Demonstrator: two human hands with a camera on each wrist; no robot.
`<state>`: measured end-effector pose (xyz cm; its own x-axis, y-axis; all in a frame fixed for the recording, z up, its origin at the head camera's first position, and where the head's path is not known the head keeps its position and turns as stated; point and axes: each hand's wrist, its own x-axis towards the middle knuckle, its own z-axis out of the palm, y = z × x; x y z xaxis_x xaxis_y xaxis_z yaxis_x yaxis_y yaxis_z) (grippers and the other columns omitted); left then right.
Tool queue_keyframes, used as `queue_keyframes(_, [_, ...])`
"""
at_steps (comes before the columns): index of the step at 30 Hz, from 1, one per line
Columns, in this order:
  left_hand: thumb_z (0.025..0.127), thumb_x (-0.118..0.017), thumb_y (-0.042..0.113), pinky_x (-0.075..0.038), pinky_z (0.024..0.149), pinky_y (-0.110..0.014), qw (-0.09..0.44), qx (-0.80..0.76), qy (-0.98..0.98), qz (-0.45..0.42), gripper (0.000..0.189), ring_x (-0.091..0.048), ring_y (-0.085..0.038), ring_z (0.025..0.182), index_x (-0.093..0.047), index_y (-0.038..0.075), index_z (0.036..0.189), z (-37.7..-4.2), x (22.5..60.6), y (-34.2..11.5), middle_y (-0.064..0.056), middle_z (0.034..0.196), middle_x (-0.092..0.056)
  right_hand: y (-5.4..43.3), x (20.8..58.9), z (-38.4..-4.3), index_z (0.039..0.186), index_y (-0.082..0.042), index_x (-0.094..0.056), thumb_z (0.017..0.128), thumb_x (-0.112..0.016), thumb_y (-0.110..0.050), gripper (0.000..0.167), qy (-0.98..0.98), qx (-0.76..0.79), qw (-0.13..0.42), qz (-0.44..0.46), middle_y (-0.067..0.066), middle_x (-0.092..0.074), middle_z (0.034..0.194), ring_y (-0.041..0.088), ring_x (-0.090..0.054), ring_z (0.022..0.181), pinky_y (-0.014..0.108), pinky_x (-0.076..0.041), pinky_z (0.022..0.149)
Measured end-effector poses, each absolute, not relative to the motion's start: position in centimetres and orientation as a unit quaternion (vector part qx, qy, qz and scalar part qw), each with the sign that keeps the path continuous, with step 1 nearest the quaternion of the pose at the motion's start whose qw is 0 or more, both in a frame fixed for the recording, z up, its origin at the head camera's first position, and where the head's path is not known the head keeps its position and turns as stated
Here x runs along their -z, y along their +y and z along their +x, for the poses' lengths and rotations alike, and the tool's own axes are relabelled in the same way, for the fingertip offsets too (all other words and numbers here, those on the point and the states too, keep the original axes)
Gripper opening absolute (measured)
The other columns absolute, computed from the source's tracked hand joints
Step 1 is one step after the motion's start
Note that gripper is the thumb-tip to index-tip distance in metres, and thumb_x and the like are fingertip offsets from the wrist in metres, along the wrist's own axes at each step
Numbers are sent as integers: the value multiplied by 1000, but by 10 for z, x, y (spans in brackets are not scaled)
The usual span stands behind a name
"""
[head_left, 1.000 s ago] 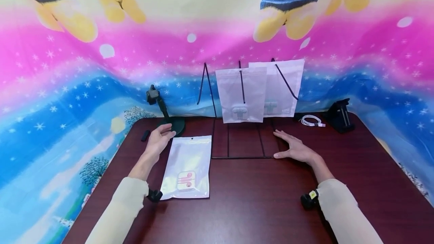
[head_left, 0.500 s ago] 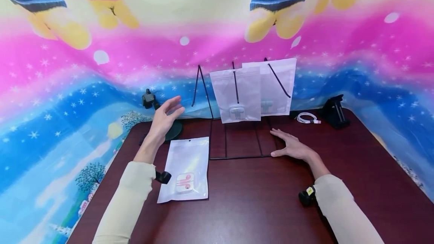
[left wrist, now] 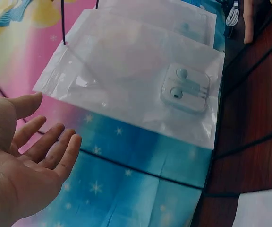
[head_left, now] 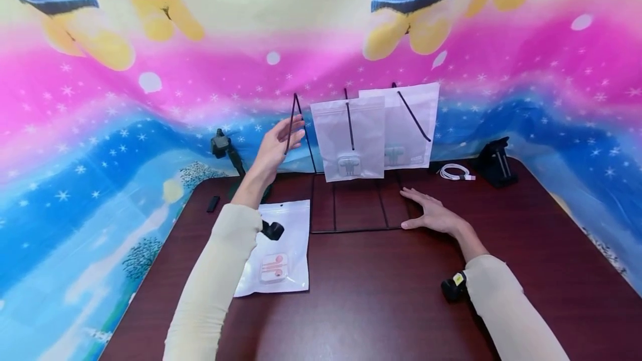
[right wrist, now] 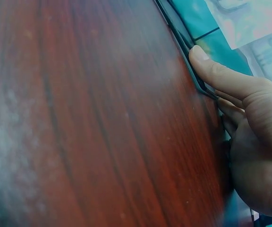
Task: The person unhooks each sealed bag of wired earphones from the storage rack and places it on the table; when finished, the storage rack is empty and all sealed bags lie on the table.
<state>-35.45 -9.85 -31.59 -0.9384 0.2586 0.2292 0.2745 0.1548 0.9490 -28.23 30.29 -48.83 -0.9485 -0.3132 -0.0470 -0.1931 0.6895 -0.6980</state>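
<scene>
My left hand is raised at the left hook of a black wire display rack. Its fingers are relaxed and apart, and the hook's wire crosses in front of them. In the left wrist view the palm is bare, beside a hanging white zip pouch that contains boxed earphones. Another white pouch hangs behind it on the right hook. My right hand rests at the rack base's front right corner, its thumb against the bar and the other fingers spread along the side.
A white pouch with pink earphones lies on the dark red table, partly under my left forearm. A black stand with a round base and a small black item are at left. A coiled white cable and black holder stand at right.
My left hand has risen from above the pouch on the table and moved right to the rack's left hook. The right hand has stayed at the rack's corner.
</scene>
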Motion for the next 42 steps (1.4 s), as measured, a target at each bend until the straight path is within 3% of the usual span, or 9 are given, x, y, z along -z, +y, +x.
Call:
queue_keyframes(8, [103,-66,28,-39,117,-47,-5,623,-759,-190,62,-47,-26,143,-42,22,160,-357,308,-71,-10,155,-51,303,485,-280,164,-10,-32,87,-83,-42,98,916,370,82,-136,23,-12,171,51,-6,155,76,-8,116])
queue_keyframes(14, [101,-70,24,-44,109,-47,16,632,-753,-182,52,-61,-32,122,-54,14,150,-353,306,-61,-19,134,-66,301,486,-280,164,-9,-31,88,-82,-42,97,914,370,88,-138,23,-12,171,51,-6,155,76,-8,116])
queue_keyframes(19, [102,-68,23,-48,106,-53,40,652,-734,-185,43,-66,-35,110,-61,7,141,-348,307,-61,-23,125,-69,301,485,-280,163,-8,-32,88,-83,-42,97,915,369,83,-141,23,-13,171,50,-7,155,75,-9,116])
queue_keyframes(29, [103,-67,27,-53,99,-55,54,641,-736,-213,39,-69,-34,99,-65,5,135,-329,319,-69,-19,117,-70,300,485,-280,163,-8,-32,88,-83,-42,97,914,371,86,-138,24,-13,171,51,-7,155,76,-9,116])
queue_keyframes(42, [101,-70,27,-58,94,-46,42,658,-730,-181,37,-73,-26,85,-69,5,131,-289,329,-76,-16,115,-71,300,488,-282,164,-11,-31,87,-82,-46,99,919,362,85,-129,23,-13,171,50,-7,155,75,-6,117])
